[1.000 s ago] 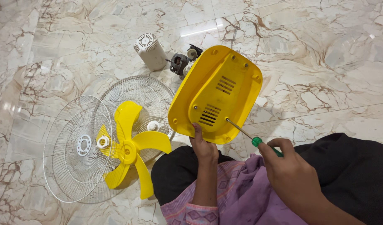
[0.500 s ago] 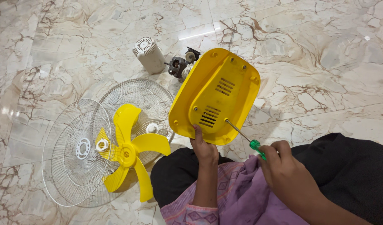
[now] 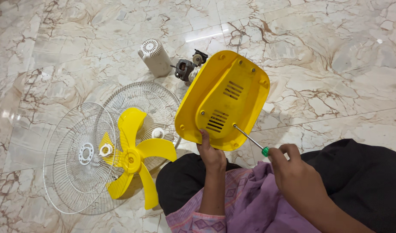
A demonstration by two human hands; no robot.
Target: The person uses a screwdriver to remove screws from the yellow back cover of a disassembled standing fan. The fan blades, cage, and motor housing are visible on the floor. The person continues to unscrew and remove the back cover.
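the left hand [image 3: 211, 156] grips the lower edge of a yellow fan base [image 3: 223, 100], fingers closed on the rim, holding it tilted up off the marble floor [image 3: 318, 56] with its underside and vent slots facing the camera. the right hand [image 3: 298, 176] is closed around the green handle of a screwdriver [image 3: 252, 141], whose metal shaft runs up and left so the tip meets the underside of the base near its lower right part; it seems to sit in a screw hole, though the tip is too small to be sure. both hands are well apart from each other, each clamped on its own thing, above the person's lap, which is covered in black and purple cloth [image 3: 254, 203].

just behind the top edge of the base lies a small dark fan motor [image 3: 186, 69], and beside that a white cylindrical motor cover [image 3: 154, 57] stands on the floor. to the left, two white wire grilles [image 3: 73, 159] lie overlapping flat on the floor, with a yellow fan blade [image 3: 133, 155] resting on top of them.
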